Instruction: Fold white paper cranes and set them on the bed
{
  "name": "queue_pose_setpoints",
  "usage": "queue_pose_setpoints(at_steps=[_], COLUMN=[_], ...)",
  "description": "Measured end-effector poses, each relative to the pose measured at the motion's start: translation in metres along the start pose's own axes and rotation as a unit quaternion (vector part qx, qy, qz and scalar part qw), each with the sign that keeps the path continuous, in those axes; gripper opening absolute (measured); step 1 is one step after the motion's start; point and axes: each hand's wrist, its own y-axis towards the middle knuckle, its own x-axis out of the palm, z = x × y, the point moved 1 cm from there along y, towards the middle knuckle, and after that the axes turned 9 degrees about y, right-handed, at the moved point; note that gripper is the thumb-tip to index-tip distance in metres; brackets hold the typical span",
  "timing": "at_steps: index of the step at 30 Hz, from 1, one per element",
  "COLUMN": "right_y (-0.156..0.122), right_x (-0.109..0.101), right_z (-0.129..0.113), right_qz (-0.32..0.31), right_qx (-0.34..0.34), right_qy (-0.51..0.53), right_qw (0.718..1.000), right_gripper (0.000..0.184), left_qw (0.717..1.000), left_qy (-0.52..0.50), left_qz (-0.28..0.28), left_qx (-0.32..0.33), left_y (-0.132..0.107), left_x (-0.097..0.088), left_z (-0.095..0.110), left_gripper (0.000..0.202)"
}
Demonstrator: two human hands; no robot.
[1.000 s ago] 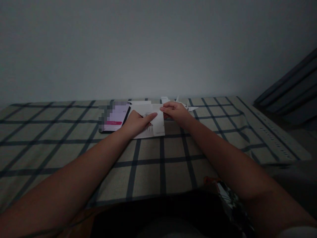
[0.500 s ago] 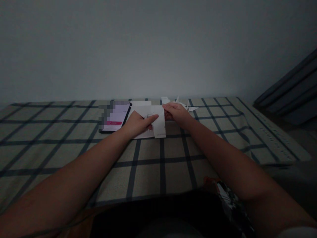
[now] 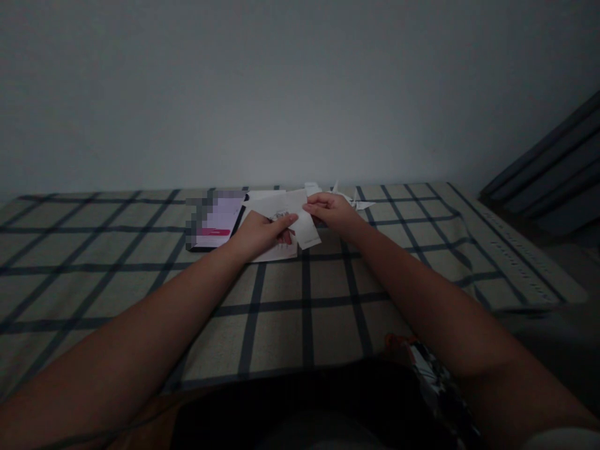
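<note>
A small white strip of paper (image 3: pixel 308 230) is held between both hands above the table, tilted a little. My left hand (image 3: pixel 263 234) pinches its left side, thumb on top. The fingers of my right hand (image 3: pixel 330 209) are closed on its upper right edge. Under and behind my left hand lies a larger white sheet (image 3: pixel 267 201) with dark printed marks, partly covered by the hand. Just beyond my right hand is a folded white paper piece (image 3: pixel 360 205) with pointed tips, partly hidden.
A tablet (image 3: pixel 218 219) with a lit purple screen lies left of my left hand. The checked tablecloth (image 3: pixel 281 312) covers the table up to the grey wall (image 3: pixel 300 94). Dark curtain folds (image 3: pixel 553 175) hang at the right.
The paper strip has turned from nearly upright to a slant, its lower end swinging right. My right hand's fingers have shifted slightly left over its edge.
</note>
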Motion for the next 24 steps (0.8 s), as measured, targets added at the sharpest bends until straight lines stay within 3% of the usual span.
queue_pose_setpoints(at_steps=[4,14,24], right_y=[0.001,-0.0011,-0.0014], right_x=[0.0017,0.0079,0.0017], right_z=[0.0021,-0.0047,-0.0032], right_qz=[0.004,0.031,0.003], right_qx=[0.027,0.087,-0.003], right_qy=[0.025,0.061,-0.033], right_qw=[0.999,0.994,0.999], right_gripper=[0.016,0.008,0.015], left_qw=[0.999,0.999,0.999], left_qy=[0.001,-0.009,-0.03], left_qz=[0.035,0.034,0.017], left_qx=[-0.003,-0.008,-0.015], left_y=[0.0,0.0013,0.0003], left_x=[-0.0007,0.0003,0.0029], left_z=[0.0003,-0.0012,-0.002], left_gripper=[0.035,0.034,0.033])
